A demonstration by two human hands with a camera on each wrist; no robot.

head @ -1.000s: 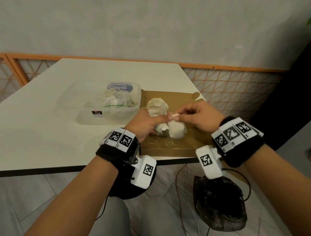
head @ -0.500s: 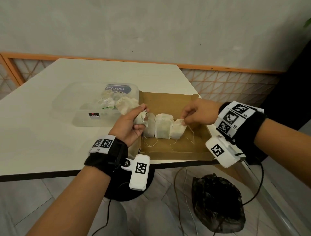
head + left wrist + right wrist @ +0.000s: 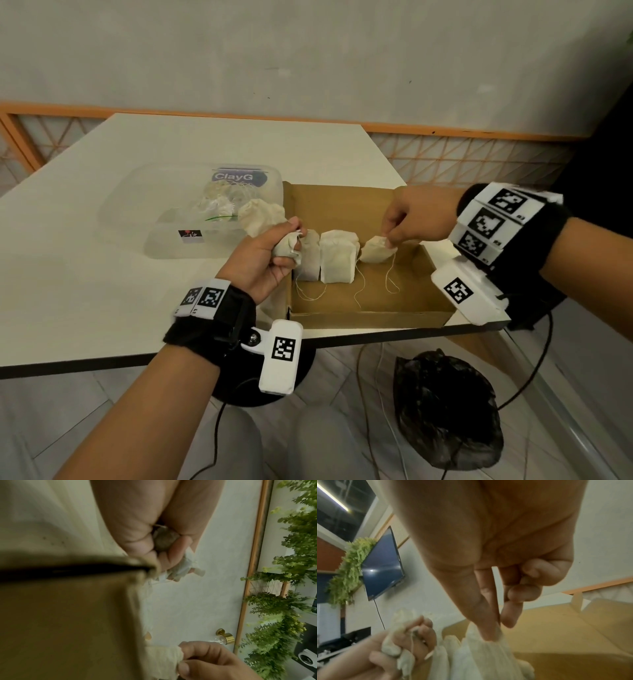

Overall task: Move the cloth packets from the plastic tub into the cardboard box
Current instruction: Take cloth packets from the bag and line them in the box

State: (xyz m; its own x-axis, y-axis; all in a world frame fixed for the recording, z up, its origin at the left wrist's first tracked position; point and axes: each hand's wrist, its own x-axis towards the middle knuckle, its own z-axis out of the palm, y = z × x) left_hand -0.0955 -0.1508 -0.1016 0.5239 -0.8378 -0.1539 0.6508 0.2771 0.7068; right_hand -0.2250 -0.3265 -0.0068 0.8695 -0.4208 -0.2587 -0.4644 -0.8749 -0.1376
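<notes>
The cardboard box sits at the near right corner of the white bench, open-topped, with the clear plastic tub touching its side at 9 o'clock. Inside the tub, toward its 3 o'clock end, lies a loose heap of pale cloth packets; one more packet bulges over the tub's wall next to the box. In the box, two cream packets stand upright side by side against the 9 o'clock wall, thin strings trailing from them across the brown floor.

The left hand hovers at the box's 9 o'clock wall, wrist toward 6 o'clock, its grip curled tight around a crumpled packet whose cloth pokes out between the fingers. The right hand reaches in from 3 o'clock, palm down, thumb and forefinger pinching together on the top edge of a third packet; the other fingers are tucked up. That packet hangs tilted just beside the standing pair, low inside the box, whether it touches the floor I cannot tell, its string dangling.

The packets are small, soft, off-white pouches with gathered, wrinkled tops.

A black plastic bag rests on the floor under the bench's edge at 5 o'clock.
</notes>
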